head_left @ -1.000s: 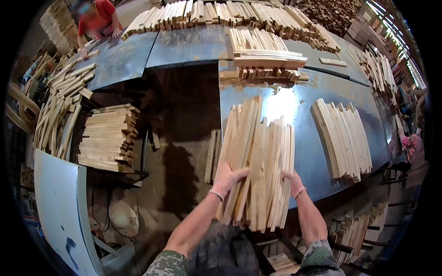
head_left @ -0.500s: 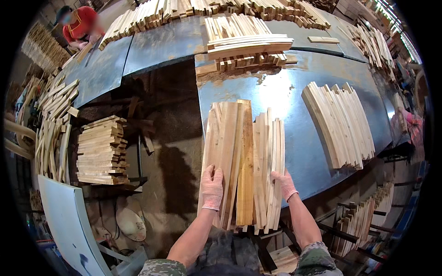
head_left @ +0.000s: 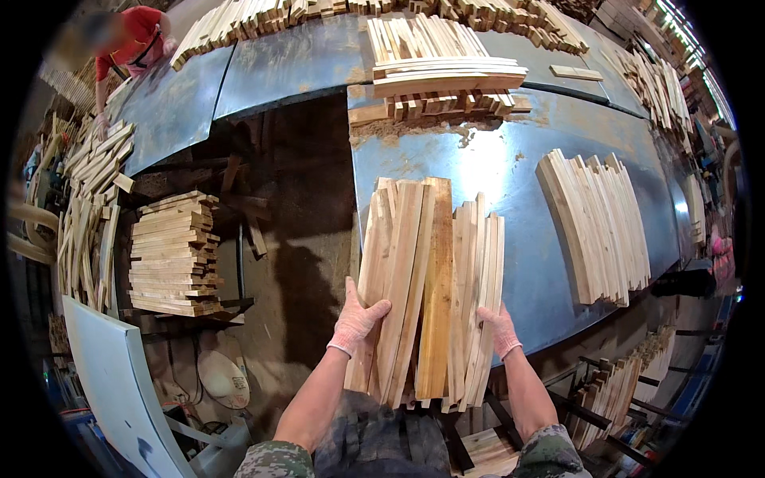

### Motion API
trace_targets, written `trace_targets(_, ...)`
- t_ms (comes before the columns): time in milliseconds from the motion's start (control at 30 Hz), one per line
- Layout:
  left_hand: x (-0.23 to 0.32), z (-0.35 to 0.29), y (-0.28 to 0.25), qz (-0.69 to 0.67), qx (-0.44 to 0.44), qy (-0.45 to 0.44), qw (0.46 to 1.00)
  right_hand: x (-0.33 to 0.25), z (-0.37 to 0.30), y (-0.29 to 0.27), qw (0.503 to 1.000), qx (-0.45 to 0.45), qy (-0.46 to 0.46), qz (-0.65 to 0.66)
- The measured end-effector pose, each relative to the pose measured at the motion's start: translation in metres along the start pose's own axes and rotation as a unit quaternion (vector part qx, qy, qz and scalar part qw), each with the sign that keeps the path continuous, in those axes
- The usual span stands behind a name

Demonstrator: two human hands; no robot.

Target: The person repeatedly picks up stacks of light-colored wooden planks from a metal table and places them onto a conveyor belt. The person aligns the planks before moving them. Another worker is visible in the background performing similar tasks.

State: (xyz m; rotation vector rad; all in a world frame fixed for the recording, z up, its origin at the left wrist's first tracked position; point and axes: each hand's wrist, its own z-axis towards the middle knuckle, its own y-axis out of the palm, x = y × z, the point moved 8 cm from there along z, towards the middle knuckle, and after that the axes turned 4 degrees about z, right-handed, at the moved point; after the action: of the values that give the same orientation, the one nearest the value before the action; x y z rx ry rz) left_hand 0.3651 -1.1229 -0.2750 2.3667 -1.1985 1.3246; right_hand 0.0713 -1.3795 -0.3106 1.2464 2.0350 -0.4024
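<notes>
Slats — matt, grained wood; tabletop — smooth, glossy metal; sleeves of matt cloth.

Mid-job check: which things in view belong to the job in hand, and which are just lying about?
In the job:
bundle of wooden strips, held between left grip and right grip
metal table, probably, beneath its far end

Apparently lying about:
strip stack on the table's right
lone strip farther back
white round object, lower left
</notes>
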Motion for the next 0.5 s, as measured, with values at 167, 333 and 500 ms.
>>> trace_targets(167,-0.006,0.022,0.004,-0.092,-0.096,0.062,0.989,0.005,0.005,-0.006,0.999,0.000,0.038,-0.005)
trace_targets(333,-0.022,0.023,0.009,-0.217,-0.112,-0.002,0.970,0.007,0.006,0.001,0.998,-0.050,0.030,0.027)
trace_targets(500,-0.061,0.005,0.002,-0.147,-0.058,-0.091,0.983,0.016,-0.003,0.050,0.993,-0.108,0.046,0.026)
